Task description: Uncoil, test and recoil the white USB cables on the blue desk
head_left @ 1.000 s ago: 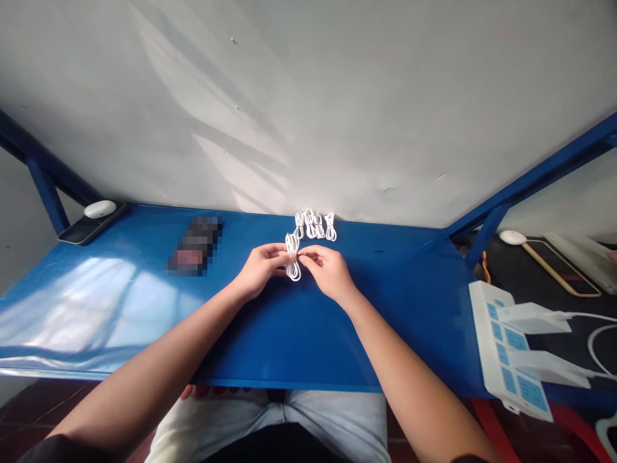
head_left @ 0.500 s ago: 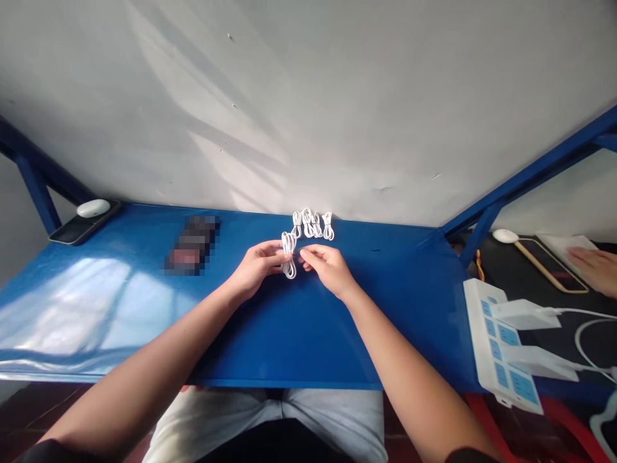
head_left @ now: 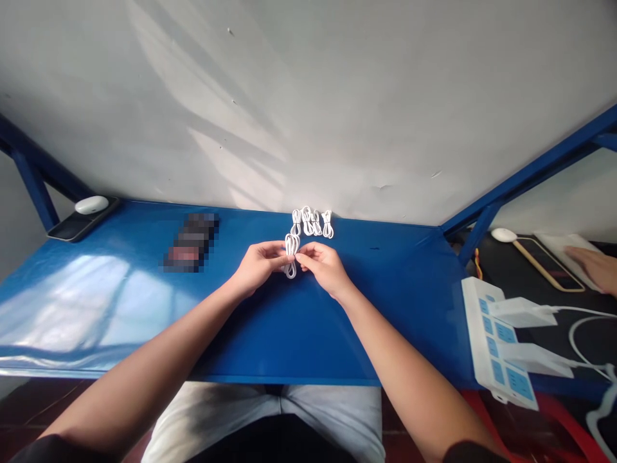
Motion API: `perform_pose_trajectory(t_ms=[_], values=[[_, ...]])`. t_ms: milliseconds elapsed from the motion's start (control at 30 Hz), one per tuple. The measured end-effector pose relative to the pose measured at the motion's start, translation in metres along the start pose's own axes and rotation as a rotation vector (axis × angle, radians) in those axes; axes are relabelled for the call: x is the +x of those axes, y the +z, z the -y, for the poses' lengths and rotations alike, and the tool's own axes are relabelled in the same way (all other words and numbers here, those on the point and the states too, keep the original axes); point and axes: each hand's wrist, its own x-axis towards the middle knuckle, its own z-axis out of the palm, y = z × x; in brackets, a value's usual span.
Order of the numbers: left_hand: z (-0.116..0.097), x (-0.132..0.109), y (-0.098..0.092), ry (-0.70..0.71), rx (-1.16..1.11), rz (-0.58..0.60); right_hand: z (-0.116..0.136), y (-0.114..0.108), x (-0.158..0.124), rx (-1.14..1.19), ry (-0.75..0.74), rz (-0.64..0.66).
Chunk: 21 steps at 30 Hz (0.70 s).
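A small white coiled cable is held between both my hands above the blue table. My left hand pinches its middle from the left. From the right, my right hand pinches the same spot with thumb and forefinger. Just behind them, against the wall, lie several more white bundled cables in a row.
A phone with a white puck on it lies at the table's far left, a blurred dark object beside it. At right a white power strip with two chargers plugged in overhangs the neighbouring black desk, where another person's hand rests.
The coil shifted slightly toward the wall between my fingers, both hands staying together. The other person's hand came into view at the far right.
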Motion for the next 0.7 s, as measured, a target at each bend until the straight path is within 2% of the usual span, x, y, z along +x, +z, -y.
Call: perform_pose_trajectory(t_ms=[133, 333, 500, 700], values=[[-0.002, -0.001, 0.002, -0.049, -0.036, -0.018, -0.002, 0.003, -0.002, -0.172, -0.193, -0.039], [-0.007, -0.002, 0.002, -0.182, -0.229, 0.003, 0.009, 0.004, -0.008, -0.502, -0.552, -0.057], [-0.005, 0.001, 0.002, -0.232, -0.387, -0.015, 0.014, 0.001, -0.009, -0.531, -0.56, -0.029], [-0.005, 0.001, 0.004, -0.226, -0.496, 0.018, 0.011, 0.0, -0.009, -0.385, -0.451, -0.054]])
